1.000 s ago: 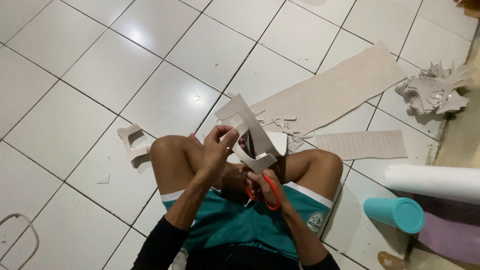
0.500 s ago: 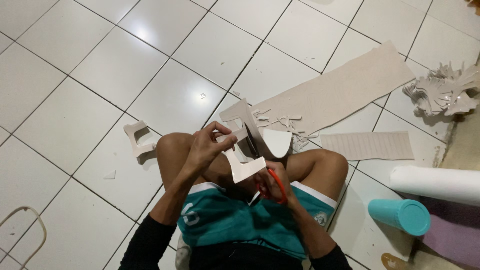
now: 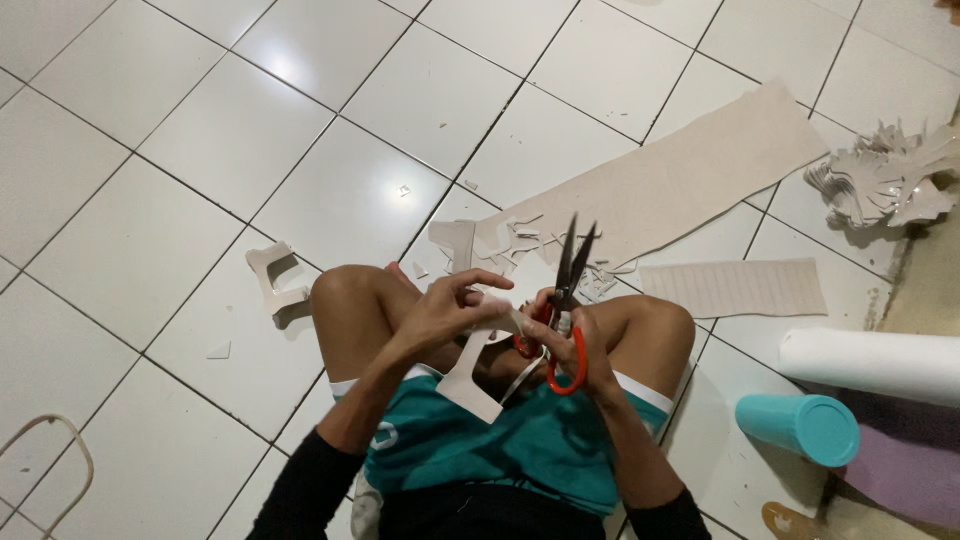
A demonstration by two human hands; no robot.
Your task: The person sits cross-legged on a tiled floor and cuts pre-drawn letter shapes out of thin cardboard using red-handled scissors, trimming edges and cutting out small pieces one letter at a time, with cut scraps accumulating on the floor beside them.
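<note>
I sit cross-legged on white floor tiles. My left hand point(image 3: 450, 312) grips a pale cardboard cut-out point(image 3: 470, 378) that hangs down over my lap. My right hand point(image 3: 585, 350) holds red-handled scissors point(image 3: 563, 330) with their dark blades spread and pointing up and away from me. The two hands meet just above my knees, the scissors right beside the cut-out.
A long cardboard sheet point(image 3: 670, 180) lies ahead with small offcuts point(image 3: 520, 240) around it. A cut shape point(image 3: 275, 280) lies left of my knee, a corrugated strip point(image 3: 735, 288) to the right. A pile of cut shapes point(image 3: 885, 180), a white roll point(image 3: 870, 362) and a teal tube point(image 3: 800, 428) sit far right.
The cut-out has dropped from in front of my knees down to my lap. The scissors have swung upright with blades spread. The camera has tilted slightly.
</note>
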